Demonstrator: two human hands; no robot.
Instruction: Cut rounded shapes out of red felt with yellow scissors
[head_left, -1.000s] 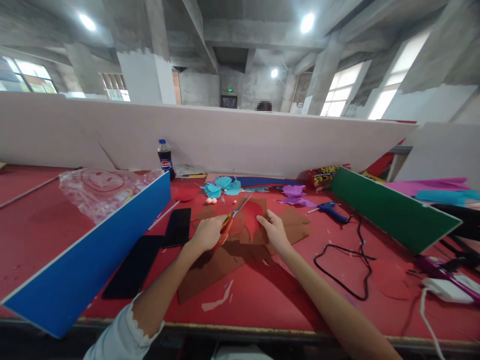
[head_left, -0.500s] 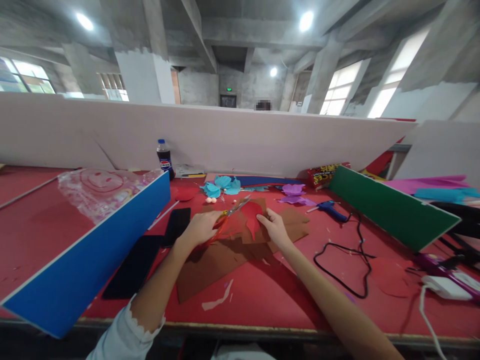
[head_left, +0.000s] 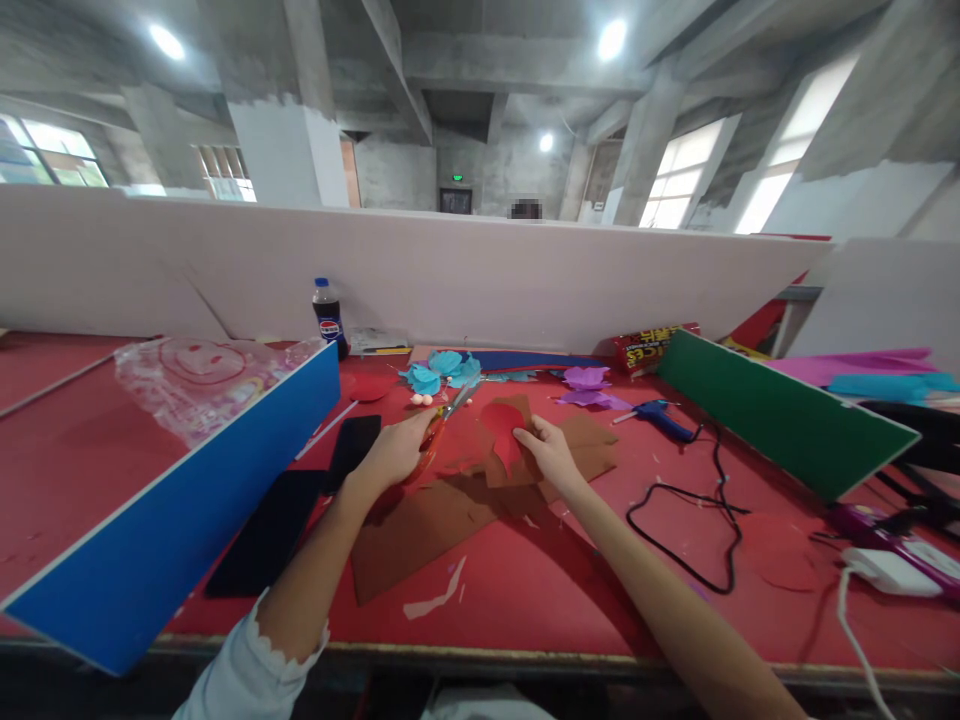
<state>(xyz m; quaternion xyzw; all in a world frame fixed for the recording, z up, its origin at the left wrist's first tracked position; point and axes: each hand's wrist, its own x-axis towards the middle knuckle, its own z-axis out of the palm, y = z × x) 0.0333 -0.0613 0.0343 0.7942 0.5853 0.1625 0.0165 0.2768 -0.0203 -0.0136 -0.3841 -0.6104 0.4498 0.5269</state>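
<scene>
In my left hand [head_left: 400, 450] is a pair of scissors [head_left: 431, 440] with orange handles, its fingers wrapped round them; the blades point up and away to the right. My right hand [head_left: 550, 450] pinches a red cut-out piece [head_left: 505, 424] between thumb and fingers. That piece is rounded at the top and narrows downward, and it lies over a brown sheet [head_left: 523, 405]. A gap separates the scissors from the red piece. Under and in front of the hands is a larger brown sheet [head_left: 420, 535] with cut edges.
Blue petals [head_left: 446, 370], purple petals [head_left: 586, 385] and a cola bottle [head_left: 328, 318] are at the back. A blue glue gun [head_left: 664, 421] with a black cord lies right. Blue [head_left: 202, 510] and green [head_left: 780, 415] boards stand either side. Two dark flat devices [head_left: 266, 535] lie left.
My left hand has drawn the scissors left, away from the red piece, and the blades have come closer together. My right hand has stayed almost in place with the red piece.
</scene>
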